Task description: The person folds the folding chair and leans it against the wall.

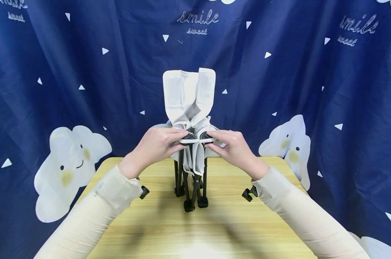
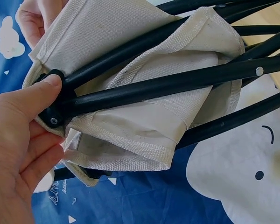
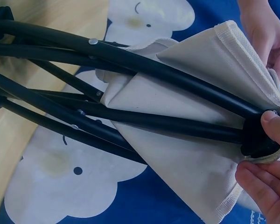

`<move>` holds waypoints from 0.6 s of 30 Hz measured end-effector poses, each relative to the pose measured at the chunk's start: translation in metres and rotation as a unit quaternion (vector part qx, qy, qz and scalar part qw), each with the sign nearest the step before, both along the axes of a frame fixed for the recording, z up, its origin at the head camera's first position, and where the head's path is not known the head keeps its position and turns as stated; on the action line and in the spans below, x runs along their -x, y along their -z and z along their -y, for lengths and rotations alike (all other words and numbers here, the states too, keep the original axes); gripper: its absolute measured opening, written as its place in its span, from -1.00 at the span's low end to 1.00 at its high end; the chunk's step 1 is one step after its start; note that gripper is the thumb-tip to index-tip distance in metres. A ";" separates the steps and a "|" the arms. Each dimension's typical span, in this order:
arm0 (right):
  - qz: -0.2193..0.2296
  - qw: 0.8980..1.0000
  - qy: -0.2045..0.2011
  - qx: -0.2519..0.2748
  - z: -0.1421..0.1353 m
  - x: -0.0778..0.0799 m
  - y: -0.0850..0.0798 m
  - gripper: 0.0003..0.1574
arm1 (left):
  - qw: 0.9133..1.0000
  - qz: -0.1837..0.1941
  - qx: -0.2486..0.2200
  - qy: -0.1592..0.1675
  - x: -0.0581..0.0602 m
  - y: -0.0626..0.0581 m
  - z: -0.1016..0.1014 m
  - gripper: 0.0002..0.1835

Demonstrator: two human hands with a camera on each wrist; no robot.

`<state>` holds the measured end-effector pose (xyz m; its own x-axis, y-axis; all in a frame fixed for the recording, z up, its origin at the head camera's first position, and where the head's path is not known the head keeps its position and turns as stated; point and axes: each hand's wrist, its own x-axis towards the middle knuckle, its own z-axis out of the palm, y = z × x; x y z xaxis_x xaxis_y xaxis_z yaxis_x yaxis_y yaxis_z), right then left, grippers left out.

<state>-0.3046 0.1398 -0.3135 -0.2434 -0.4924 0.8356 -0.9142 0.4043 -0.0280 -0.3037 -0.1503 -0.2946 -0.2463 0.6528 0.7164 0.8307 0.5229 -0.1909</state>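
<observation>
A small folding camp chair (image 1: 205,90) with off-white fabric and black tube legs stands mostly folded on the wooden table, its backrest upright. My left hand (image 1: 154,145) pinches the near left corner of the seat. In the left wrist view the thumb lies on a black plastic corner joint (image 2: 52,116), with the fingers beneath the fabric edge. The near right corner is pinched by my right hand (image 1: 232,145), its thumb against another black joint (image 3: 256,137). Between the two hands, the seat fabric (image 1: 198,158) hangs down in folds, and the legs (image 1: 196,187) are bunched together below.
The wooden table (image 1: 150,223) has rounded far corners. Behind it hangs a dark blue curtain (image 1: 134,64) with white clouds and triangles. A black wrist mount (image 1: 144,192) sticks out inward from the left sleeve, and a similar mount (image 1: 247,194) from the right one.
</observation>
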 end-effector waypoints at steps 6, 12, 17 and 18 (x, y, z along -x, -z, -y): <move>-0.010 1.000 0.008 -0.008 0.000 0.000 0.000 -0.50 | 1.000 -0.005 -0.006 0.003 0.001 0.000 -0.002 -0.56; -0.012 1.000 0.002 -0.003 0.000 0.000 -0.001 -0.50 | 1.000 0.012 -0.017 0.008 0.005 0.003 -0.002 -0.55; -0.018 1.000 0.004 0.006 -0.001 0.000 -0.001 -0.50 | 0.999 0.031 -0.026 0.023 0.009 0.002 -0.003 -0.53; -0.019 1.000 0.006 0.007 -0.001 0.000 -0.001 -0.50 | 0.999 0.035 -0.029 0.028 0.010 0.002 -0.003 -0.53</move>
